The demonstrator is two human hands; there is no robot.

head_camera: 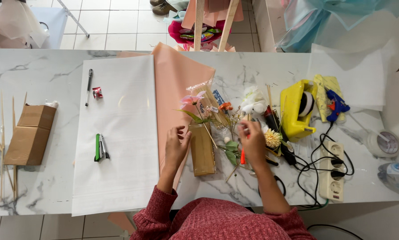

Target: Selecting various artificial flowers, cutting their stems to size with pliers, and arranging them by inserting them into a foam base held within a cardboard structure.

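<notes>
Presently the left hand (176, 149) rests open against the brown paper block (202, 150); right of the block, the right hand (253, 141) grips an orange tool (242, 156). A nudge could topple the pink flower (191, 100) above the block.

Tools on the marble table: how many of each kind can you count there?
Black pen: 1
Green stapler: 1
Yellow tape dispenser: 1
Blue glue gun: 1
White power strip: 1
Clear tape roll: 1
Total: 6
</notes>
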